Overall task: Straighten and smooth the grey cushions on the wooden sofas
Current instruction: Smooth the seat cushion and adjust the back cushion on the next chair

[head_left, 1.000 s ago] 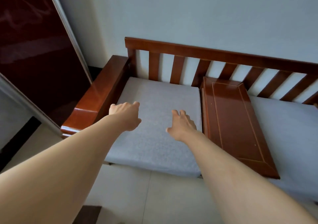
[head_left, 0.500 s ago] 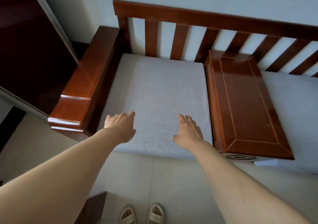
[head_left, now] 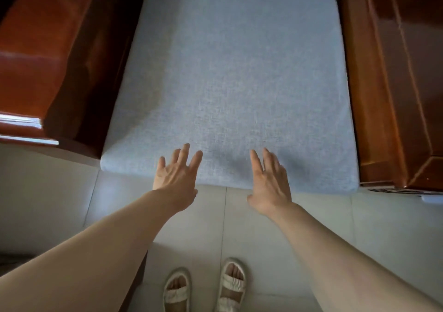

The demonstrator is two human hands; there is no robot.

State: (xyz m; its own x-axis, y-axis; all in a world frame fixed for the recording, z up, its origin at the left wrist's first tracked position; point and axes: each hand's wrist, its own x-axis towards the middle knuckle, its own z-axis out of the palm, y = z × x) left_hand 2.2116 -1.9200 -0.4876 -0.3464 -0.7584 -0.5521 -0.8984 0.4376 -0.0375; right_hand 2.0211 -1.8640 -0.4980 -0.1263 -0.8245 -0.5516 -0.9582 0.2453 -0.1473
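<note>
Both hands, left hand (head_left: pixel 176 178) and right hand (head_left: pixel 269 182), hover with fingers spread, grasping nothing, at the front edge of the square grey fabric cushion (head_left: pixel 235 71) between dark wooden armrests; smoothing looks about to begin, calling for flat palms pressing down.

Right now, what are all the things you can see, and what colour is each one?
grey cushion: one, grey, on the sofa seat between the two wooden parts
armrest: one, red-brown wood, left of the cushion
wooden panel: one, red-brown, right of the cushion
floor tiles: pale grey, in front of the sofa
sandals: two, cream, on the person's feet at the bottom
left hand: fingers spread, at the cushion's front edge
right hand: fingers straight, at the cushion's front edge
</note>
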